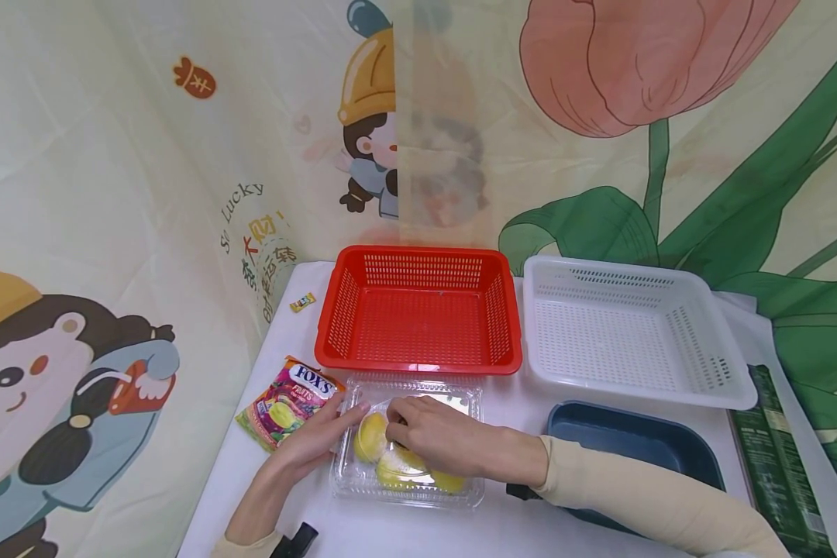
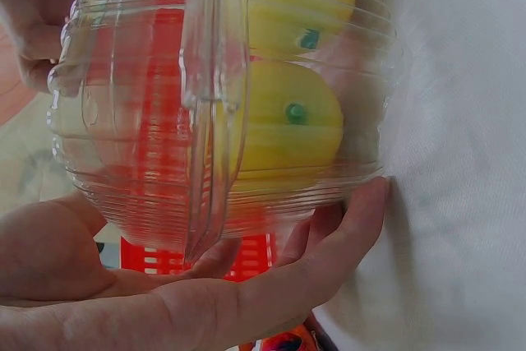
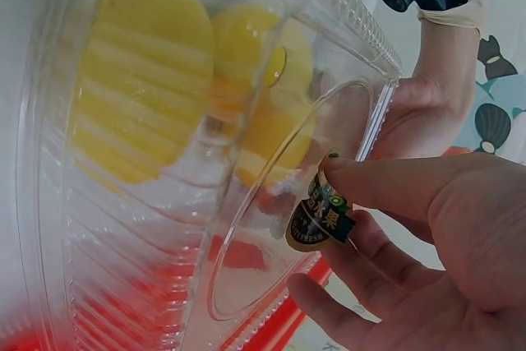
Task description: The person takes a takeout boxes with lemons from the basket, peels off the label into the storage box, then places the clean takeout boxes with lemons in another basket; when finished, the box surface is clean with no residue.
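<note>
A clear box (image 1: 349, 488) of yellow fruits (image 1: 372, 439), likely light, flexible and best held by its sides, sits just near of the red basket (image 1: 418, 365), the left hand's (image 1: 314, 436) extended fingers against its left side, the right hand (image 1: 442, 436) pinching a dark sticker (image 3: 315, 221) on top.

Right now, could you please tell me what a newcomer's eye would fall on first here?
Probably the bright red basket at the back of the table, beside the white basket. Next comes the clear container in front of it, with yellow, fruit-like pieces inside; the right hand pinches a dark label at its lid, while the left hand touches its side.
</note>
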Available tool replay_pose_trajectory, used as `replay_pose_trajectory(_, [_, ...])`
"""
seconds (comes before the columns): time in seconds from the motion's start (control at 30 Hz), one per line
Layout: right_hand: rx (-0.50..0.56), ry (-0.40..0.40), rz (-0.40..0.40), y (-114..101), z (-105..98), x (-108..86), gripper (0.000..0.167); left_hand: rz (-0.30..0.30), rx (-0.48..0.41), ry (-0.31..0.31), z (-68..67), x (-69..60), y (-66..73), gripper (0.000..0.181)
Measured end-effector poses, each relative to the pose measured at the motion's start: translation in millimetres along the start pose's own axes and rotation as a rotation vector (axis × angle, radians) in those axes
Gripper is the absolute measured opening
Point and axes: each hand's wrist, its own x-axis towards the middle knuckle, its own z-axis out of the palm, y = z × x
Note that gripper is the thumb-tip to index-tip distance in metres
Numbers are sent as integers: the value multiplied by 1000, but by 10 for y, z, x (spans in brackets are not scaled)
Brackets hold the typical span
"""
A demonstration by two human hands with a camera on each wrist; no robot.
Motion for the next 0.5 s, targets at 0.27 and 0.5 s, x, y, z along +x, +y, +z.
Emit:
replay_pose_trajectory(0.27, [25, 29, -7, 18, 1, -16, 10, -5, 3, 4, 1, 4, 2, 81])
replay_pose_trajectory(0.5, [103, 31, 15, 45, -25, -46, 13, -25, 27, 31, 1, 12, -2, 87])
